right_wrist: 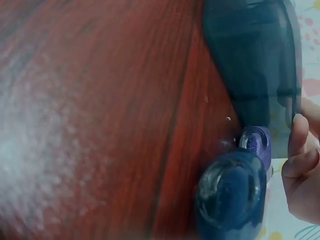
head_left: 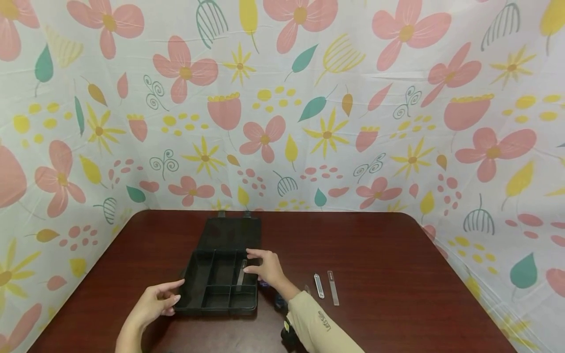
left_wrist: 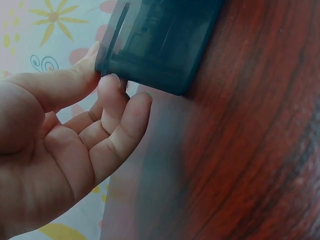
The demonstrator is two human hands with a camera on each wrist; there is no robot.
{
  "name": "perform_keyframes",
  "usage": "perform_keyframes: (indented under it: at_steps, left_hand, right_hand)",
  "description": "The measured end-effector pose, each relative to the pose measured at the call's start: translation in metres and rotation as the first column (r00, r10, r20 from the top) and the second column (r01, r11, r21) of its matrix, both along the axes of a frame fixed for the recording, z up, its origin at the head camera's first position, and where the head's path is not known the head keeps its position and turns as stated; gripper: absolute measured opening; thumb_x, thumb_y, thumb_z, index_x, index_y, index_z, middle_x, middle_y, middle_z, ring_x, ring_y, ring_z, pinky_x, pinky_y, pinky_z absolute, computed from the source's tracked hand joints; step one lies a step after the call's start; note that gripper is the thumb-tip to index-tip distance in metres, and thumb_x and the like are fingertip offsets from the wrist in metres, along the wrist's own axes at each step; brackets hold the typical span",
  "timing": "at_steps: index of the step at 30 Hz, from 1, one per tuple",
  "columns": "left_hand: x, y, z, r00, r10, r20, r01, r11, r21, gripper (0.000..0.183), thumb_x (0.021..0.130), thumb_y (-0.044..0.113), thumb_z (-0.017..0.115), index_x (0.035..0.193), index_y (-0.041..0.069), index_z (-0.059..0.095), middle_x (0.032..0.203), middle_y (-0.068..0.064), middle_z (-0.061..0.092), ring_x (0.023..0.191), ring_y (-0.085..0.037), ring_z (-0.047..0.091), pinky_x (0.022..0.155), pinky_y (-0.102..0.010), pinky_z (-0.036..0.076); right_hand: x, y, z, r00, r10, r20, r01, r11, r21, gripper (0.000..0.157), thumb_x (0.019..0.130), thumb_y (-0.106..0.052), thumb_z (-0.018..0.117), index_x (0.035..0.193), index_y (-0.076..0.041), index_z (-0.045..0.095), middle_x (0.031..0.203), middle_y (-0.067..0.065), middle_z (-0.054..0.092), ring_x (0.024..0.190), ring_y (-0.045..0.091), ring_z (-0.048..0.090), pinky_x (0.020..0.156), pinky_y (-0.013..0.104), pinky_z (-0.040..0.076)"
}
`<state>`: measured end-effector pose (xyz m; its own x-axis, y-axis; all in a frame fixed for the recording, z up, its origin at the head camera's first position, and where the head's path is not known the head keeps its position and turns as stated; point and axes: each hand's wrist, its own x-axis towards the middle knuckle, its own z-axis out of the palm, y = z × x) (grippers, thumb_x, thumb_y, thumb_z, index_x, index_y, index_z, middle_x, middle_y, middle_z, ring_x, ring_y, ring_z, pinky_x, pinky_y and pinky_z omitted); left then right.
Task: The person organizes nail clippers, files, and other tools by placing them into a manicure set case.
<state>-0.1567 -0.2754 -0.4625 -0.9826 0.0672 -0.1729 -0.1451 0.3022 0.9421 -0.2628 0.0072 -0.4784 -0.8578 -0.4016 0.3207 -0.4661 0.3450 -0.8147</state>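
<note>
A dark red table spreads under both hands, whose fingers flank an open black case. The left hand, fingers bent, holds the case's left edge; the right hand, fingers partly curled, grips its right wall. Below the right fingers stand a blue bottle and a smaller purple bottle; farther right lies a nail file. A clear strip sits inside beside the right thumb; a nail clipper lies right of those fingers.
</note>
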Motion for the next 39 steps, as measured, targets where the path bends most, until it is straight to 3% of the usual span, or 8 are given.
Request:
perform_keyframes:
  at_steps: [7, 12, 15, 27, 32, 34, 39]
  left_hand:
    - [0.0, 0.001, 0.0, 1.0, 0.005, 0.002, -0.005, 1.0, -0.005, 0.046, 0.085, -0.001, 0.058, 0.126, -0.012, 0.041, 0.07, -0.007, 0.051, 0.056, -0.015, 0.051, 0.059, -0.034, 0.052]
    - [-0.001, 0.0, -0.001, 1.0, 0.011, -0.005, -0.011, 1.0, -0.014, 0.045, 0.085, -0.002, 0.057, 0.126, -0.012, 0.042, 0.07, -0.007, 0.051, 0.056, -0.015, 0.051, 0.058, -0.034, 0.052]
    - [-0.002, 0.0, -0.002, 1.0, 0.016, -0.006, -0.016, 1.0, -0.018, 0.045, 0.085, -0.002, 0.057, 0.126, -0.012, 0.042, 0.07, -0.007, 0.051, 0.056, -0.015, 0.051, 0.058, -0.033, 0.052]
    - [-0.001, 0.0, -0.001, 1.0, 0.014, 0.002, -0.014, 1.0, -0.009, 0.046, 0.085, -0.001, 0.057, 0.127, -0.012, 0.041, 0.07, -0.007, 0.05, 0.056, -0.015, 0.051, 0.059, -0.033, 0.052]
    - [0.0, 0.0, -0.001, 1.0, 0.023, 0.005, -0.023, 1.0, -0.017, 0.046, 0.085, -0.001, 0.057, 0.126, -0.012, 0.041, 0.07, -0.007, 0.05, 0.056, -0.016, 0.051, 0.059, -0.034, 0.052]
    - [0.0, 0.0, -0.001, 1.0, 0.02, 0.007, -0.02, 1.0, -0.023, 0.046, 0.085, -0.001, 0.057, 0.126, -0.012, 0.041, 0.07, -0.007, 0.05, 0.056, -0.016, 0.051, 0.059, -0.034, 0.052]
    - [0.0, 0.0, -0.001, 1.0, 0.01, 0.006, -0.01, 1.0, -0.023, 0.047, 0.085, 0.0, 0.058, 0.127, -0.011, 0.04, 0.071, -0.007, 0.051, 0.057, -0.016, 0.052, 0.059, -0.034, 0.052]
  right_hand:
    - [0.001, 0.003, 0.005, 0.999, 0.028, 0.04, -0.026, 0.998, -0.057, 0.045, 0.073, 0.001, 0.072, 0.115, 0.004, 0.058, 0.098, 0.021, 0.063, 0.037, 0.009, 0.046, 0.039, 0.021, 0.044]
    - [0.013, 0.008, 0.025, 0.995, 0.062, 0.076, -0.051, 0.988, -0.146, 0.041, 0.074, 0.007, 0.067, 0.114, 0.009, 0.056, 0.098, 0.028, 0.059, 0.045, 0.038, 0.052, 0.041, 0.038, 0.047]
    - [0.021, 0.012, 0.037, 0.992, 0.085, 0.089, -0.069, 0.983, -0.169, 0.04, 0.076, 0.009, 0.065, 0.114, 0.011, 0.055, 0.099, 0.03, 0.058, 0.052, 0.047, 0.052, 0.045, 0.048, 0.046]
    - [0.025, 0.025, 0.043, 0.995, 0.086, 0.056, -0.073, 0.976, -0.203, 0.038, 0.077, 0.007, 0.065, 0.113, 0.012, 0.055, 0.098, 0.03, 0.059, 0.06, 0.048, 0.053, 0.051, 0.053, 0.046]
    - [0.028, 0.032, 0.046, 0.998, 0.047, 0.043, -0.039, 0.987, -0.158, 0.038, 0.076, 0.005, 0.066, 0.113, 0.008, 0.057, 0.098, 0.022, 0.062, 0.058, 0.038, 0.054, 0.044, 0.031, 0.047]
    - [0.03, 0.034, 0.047, 0.999, 0.03, 0.031, -0.025, 0.99, -0.14, 0.038, 0.076, 0.004, 0.067, 0.113, 0.007, 0.058, 0.097, 0.019, 0.063, 0.057, 0.035, 0.053, 0.043, 0.028, 0.046]
    - [0.033, 0.04, 0.049, 0.999, 0.034, 0.039, -0.028, 0.989, -0.143, 0.039, 0.077, 0.004, 0.066, 0.114, 0.006, 0.057, 0.1, 0.021, 0.061, 0.059, 0.033, 0.054, 0.05, 0.045, 0.048]
